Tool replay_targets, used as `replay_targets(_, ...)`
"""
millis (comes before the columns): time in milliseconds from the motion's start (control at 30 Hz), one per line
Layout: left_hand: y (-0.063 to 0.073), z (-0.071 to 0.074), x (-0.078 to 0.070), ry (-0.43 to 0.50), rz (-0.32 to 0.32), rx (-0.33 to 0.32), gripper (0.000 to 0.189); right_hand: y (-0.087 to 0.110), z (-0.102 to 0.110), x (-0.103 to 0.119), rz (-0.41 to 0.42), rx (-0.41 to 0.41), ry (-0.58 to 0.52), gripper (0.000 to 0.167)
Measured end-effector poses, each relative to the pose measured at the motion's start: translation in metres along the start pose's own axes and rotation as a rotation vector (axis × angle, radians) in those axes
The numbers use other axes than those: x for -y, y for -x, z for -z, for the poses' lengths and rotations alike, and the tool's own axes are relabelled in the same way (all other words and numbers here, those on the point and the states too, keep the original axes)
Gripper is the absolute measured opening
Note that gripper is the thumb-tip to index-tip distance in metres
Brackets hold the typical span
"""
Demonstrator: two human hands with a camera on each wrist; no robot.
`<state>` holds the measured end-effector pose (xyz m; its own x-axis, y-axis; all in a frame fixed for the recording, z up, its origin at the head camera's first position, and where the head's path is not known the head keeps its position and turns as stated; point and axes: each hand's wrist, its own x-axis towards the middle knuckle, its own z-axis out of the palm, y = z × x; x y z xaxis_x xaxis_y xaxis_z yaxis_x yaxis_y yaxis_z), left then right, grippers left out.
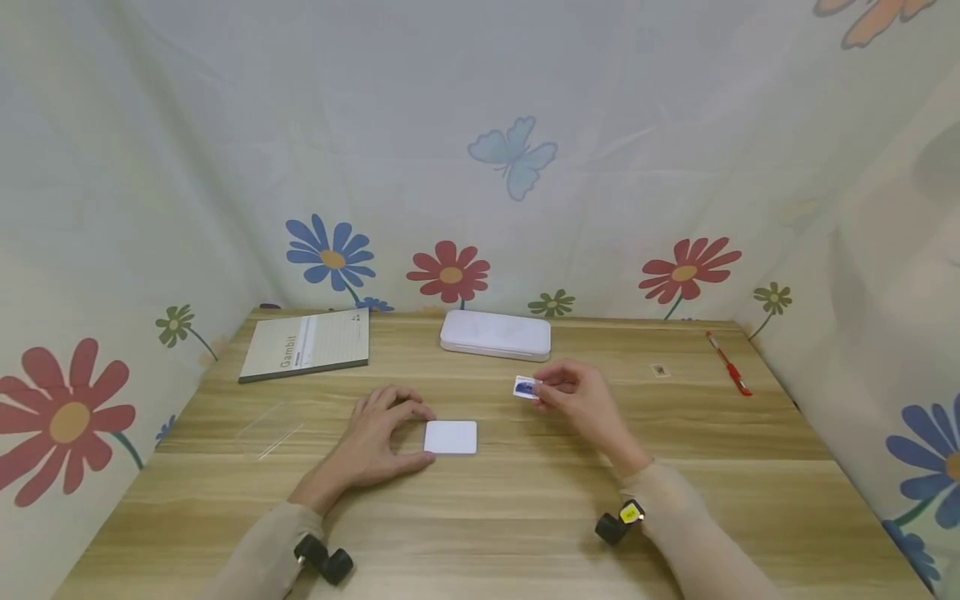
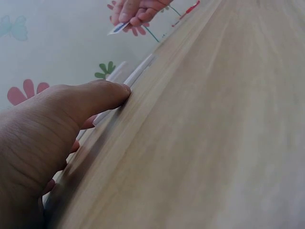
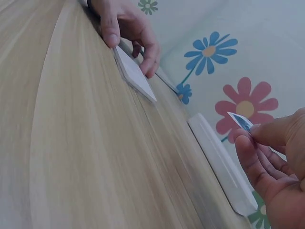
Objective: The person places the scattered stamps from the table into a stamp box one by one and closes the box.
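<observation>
Currently the right hand point(image 1: 581, 402) pinches a small picture card point(image 1: 523, 387) by its right end, raised over the table point(image 1: 480, 533), on the near side of the white case point(image 1: 495, 333). Nearer and left, the left hand point(image 1: 378, 433) grips the white pad point(image 1: 451, 437) by its left end; the card could slip if the right hand's slight hold loosens.

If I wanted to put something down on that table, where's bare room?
Bare wood-grain table shows right of the beige right sleeve, nearer than the slim red pen, and between that sleeve and the beige left sleeve, nearer than the flat white rectangular slab. Crowded: where the left grip holds that slab, with a clear plastic sheet further left.
</observation>
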<state>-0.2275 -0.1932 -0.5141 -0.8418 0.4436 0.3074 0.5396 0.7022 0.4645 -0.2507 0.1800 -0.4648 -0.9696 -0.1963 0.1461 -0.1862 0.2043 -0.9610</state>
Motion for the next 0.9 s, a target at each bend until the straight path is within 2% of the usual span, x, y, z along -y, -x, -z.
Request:
replay_targets(300,0.000,-0.003,0.002,-0.002,0.009,0.007,0.053,-0.005,-0.028,0.010,0.003,0.024,-0.008,0.016)
replay_targets(533,0.000,-0.002,0.002,0.002,0.018,0.006,0.054,-0.010,-0.048,0.015,0.028,0.042,0.037,0.012)
replay_targets(767,0.000,-0.001,0.001,-0.004,0.009,0.005,0.054,-0.011,-0.069,0.016,0.043,0.122,0.033,0.011)
replay_targets(900,0.000,0.000,0.001,-0.004,0.007,0.006,0.052,-0.011,-0.082,0.014,0.059,0.168,0.067,0.010)
